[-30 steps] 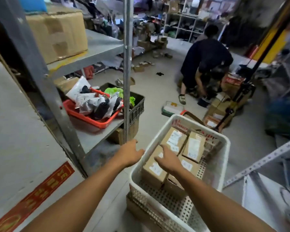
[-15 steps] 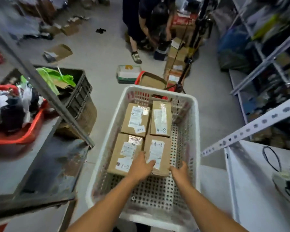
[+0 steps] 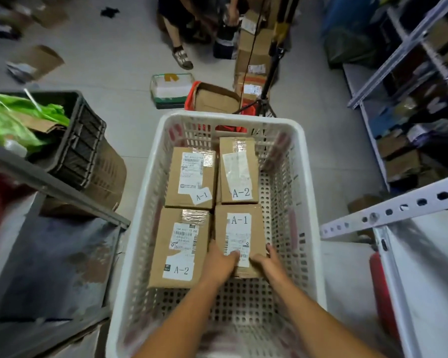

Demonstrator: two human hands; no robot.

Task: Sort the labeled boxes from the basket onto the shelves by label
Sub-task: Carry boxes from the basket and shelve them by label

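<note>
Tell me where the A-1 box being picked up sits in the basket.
In the head view, the brown cardboard A-1 box lies near-right in the white plastic basket, beside an A-2 box, gripped by both hands.

Both hands (image 3: 243, 262) low, fingers (image 3: 233, 255) curled

The white basket (image 3: 299, 161) is open on top. 4 cardboard boxes (image 3: 190, 177) fill its far and middle floor, packed edge to edge with no gap between them. A bare strip of perforated floor lies at the near end, and a narrow lane runs along the right wall. The grey shelf (image 3: 49, 257) closes in left, the white perforated rail (image 3: 391, 210) right.
</note>
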